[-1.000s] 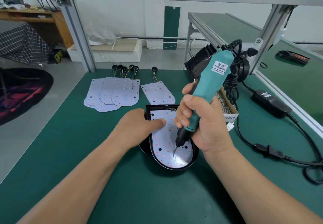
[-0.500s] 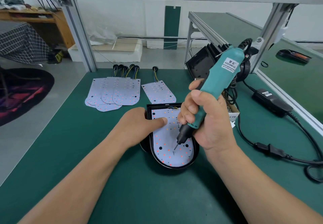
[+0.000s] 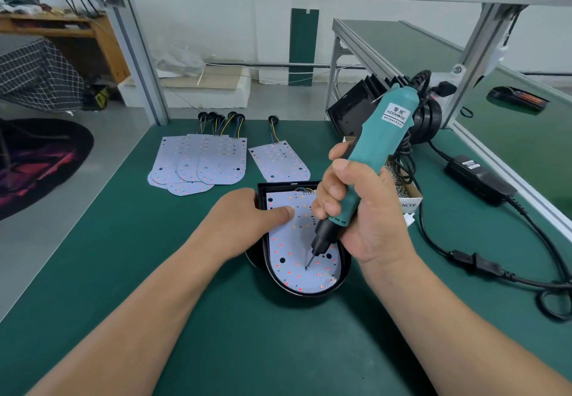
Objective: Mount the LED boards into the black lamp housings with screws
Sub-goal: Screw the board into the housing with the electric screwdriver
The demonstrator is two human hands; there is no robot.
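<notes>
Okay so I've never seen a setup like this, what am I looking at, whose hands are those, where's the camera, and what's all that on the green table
This is one picture from a camera worn on a person's head, looking down at their bare hands; there is no machine. On the table sits a black housing with a white LED board inside. The left hand steadies it, thumb pressing the board. The right hand grips a teal electric screwdriver, its tip on the board. Behind lie spare boards with wires; to the right, a small box and a power adapter.
</notes>
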